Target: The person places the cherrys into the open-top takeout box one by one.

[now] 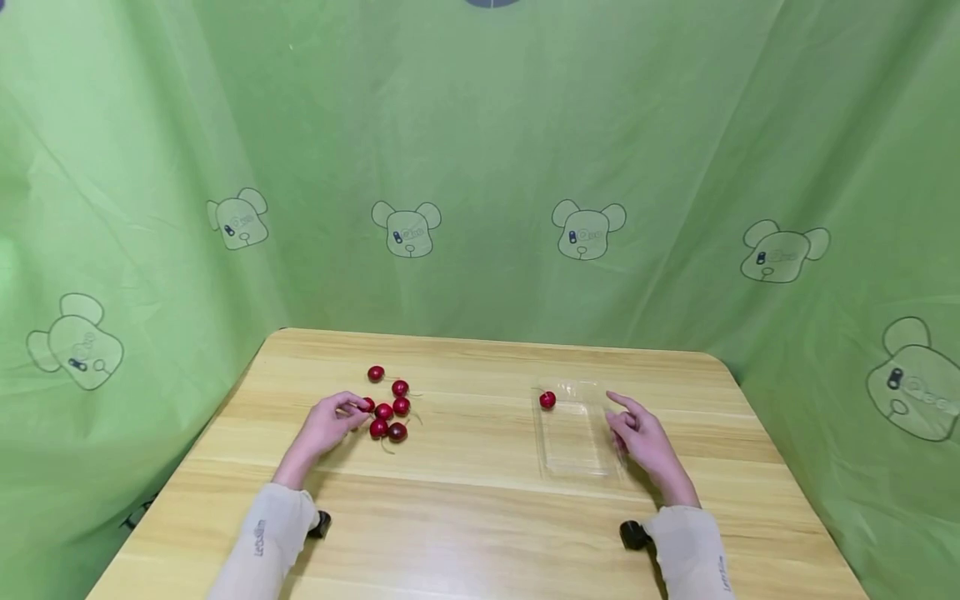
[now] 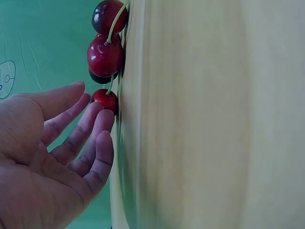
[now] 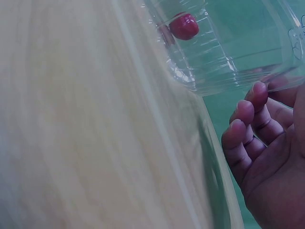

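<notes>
In the head view my left hand (image 1: 330, 423) is at the left edge of a group of several dark red cherries (image 1: 383, 412) with stems. Its fingertips are right at the nearest cherry (image 2: 106, 100), with the thumb held apart from the loosely bent fingers in the left wrist view. A clear plastic box (image 1: 577, 473) stands open on the right, with one cherry (image 1: 547, 400) in its far left corner. Beside the box's right wall is my right hand (image 1: 643, 437), index finger extended and the other fingers bent; its fingertips (image 3: 259, 89) are close against the plastic.
Everything lies on a light wooden table (image 1: 465, 517). A green curtain (image 1: 480, 167) printed with bear heads surrounds its back and sides. Black wrist devices (image 1: 634, 535) show under both sleeves.
</notes>
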A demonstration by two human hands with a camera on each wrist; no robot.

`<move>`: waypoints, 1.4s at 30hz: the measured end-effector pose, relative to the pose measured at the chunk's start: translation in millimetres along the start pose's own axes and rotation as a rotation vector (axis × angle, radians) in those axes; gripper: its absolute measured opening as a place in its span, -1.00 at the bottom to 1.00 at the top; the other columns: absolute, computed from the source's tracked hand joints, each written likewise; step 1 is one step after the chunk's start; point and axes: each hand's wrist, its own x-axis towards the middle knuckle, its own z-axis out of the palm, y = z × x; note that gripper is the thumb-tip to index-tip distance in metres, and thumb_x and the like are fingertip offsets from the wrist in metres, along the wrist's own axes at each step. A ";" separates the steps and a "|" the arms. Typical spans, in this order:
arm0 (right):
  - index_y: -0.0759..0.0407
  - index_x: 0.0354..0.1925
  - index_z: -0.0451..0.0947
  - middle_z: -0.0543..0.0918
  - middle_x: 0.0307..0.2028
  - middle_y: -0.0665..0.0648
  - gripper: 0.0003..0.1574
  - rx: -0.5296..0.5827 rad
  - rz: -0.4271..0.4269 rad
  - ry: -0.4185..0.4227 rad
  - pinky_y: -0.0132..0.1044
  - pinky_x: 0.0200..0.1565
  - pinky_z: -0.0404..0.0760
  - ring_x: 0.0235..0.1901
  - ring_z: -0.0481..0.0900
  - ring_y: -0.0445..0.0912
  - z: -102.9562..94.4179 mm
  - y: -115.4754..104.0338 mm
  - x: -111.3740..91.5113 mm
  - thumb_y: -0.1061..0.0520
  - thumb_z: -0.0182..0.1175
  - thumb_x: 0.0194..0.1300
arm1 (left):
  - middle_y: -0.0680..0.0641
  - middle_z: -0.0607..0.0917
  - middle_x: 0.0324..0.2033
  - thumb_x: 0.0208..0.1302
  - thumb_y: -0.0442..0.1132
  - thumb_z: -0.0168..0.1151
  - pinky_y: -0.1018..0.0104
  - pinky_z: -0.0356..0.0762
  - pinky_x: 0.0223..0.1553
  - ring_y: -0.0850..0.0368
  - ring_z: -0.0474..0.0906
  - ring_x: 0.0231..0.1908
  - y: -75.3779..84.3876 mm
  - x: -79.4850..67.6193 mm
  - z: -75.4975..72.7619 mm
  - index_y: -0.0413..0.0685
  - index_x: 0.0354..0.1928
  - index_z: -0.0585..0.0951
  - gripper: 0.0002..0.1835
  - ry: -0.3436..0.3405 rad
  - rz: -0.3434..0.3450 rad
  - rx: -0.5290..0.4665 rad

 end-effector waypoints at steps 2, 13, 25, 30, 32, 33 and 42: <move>0.29 0.55 0.17 0.57 -0.46 0.25 -0.31 -0.003 -0.002 -0.006 -0.29 -0.52 0.58 -0.57 0.47 -0.18 -0.1 0.6 -0.3 0.12 0.08 0.61 | -0.15 0.75 -0.11 0.36 -0.26 0.37 0.18 0.67 -0.11 -0.07 0.65 -0.04 -0.3 1.3 0.6 -0.10 0.03 0.69 -0.77 0.000 0.002 0.008; 0.27 0.55 0.19 0.57 -0.45 0.27 -0.30 -0.011 0.001 -0.003 -0.30 -0.51 0.58 -0.55 0.48 -0.17 -0.3 2.5 -0.1 0.08 0.10 0.61 | -0.20 0.73 -0.11 0.39 -0.30 0.33 0.27 0.65 -0.17 0.00 0.67 -0.15 -1.6 11.7 -0.5 -0.22 0.04 0.63 -0.75 0.031 -0.036 -0.002; 0.29 0.55 0.17 0.56 -0.45 0.27 -0.30 -0.002 0.006 -0.008 -0.30 -0.53 0.58 -0.56 0.47 -0.18 -0.6 -0.5 -1.4 0.11 0.09 0.61 | -0.16 0.74 -0.26 0.30 -0.27 0.42 0.27 0.55 -0.18 0.09 0.64 -0.34 -1.3 13.5 -2.1 -0.26 -0.01 0.63 -0.71 0.076 -0.066 0.060; 0.26 0.56 0.18 0.56 -0.43 0.31 -0.30 -0.003 0.016 -0.007 -0.30 -0.52 0.58 -0.55 0.47 -0.17 -0.9 1.1 -1.3 0.11 0.09 0.61 | -0.11 0.72 -0.35 0.29 -0.24 0.44 0.24 0.51 -0.20 0.09 0.60 -0.36 -1.3 13.6 -2.3 -0.22 -0.03 0.63 -0.71 0.074 -0.085 0.097; 0.26 0.55 0.18 0.56 -0.43 0.31 -0.30 -0.005 0.019 -0.004 -0.31 -0.52 0.58 -0.55 0.47 -0.17 -1.0 1.9 -1.8 0.10 0.10 0.60 | -0.09 0.71 -0.37 0.29 -0.24 0.44 0.22 0.51 -0.17 0.08 0.59 -0.35 -1.7 13.3 -2.0 -0.21 -0.03 0.64 -0.71 0.071 -0.090 0.117; 0.25 0.55 0.18 0.56 -0.42 0.31 -0.30 -0.007 0.020 -0.003 -0.31 -0.51 0.58 -0.54 0.48 -0.17 -1.2 2.1 -2.0 0.10 0.10 0.60 | -0.08 0.72 -0.36 0.28 -0.25 0.44 0.20 0.52 -0.16 0.08 0.60 -0.34 -1.9 13.2 -2.0 -0.20 -0.03 0.64 -0.71 0.073 -0.090 0.130; 0.25 0.55 0.19 0.56 -0.42 0.29 -0.30 0.001 0.023 0.004 -0.31 -0.51 0.57 -0.53 0.47 -0.17 -0.1 -0.1 -1.7 0.09 0.10 0.60 | -0.06 0.73 -0.40 0.23 -0.32 0.43 0.17 0.52 -0.11 0.11 0.59 -0.35 -2.7 11.8 -5.2 -0.22 -0.08 0.66 -0.75 0.093 -0.080 0.165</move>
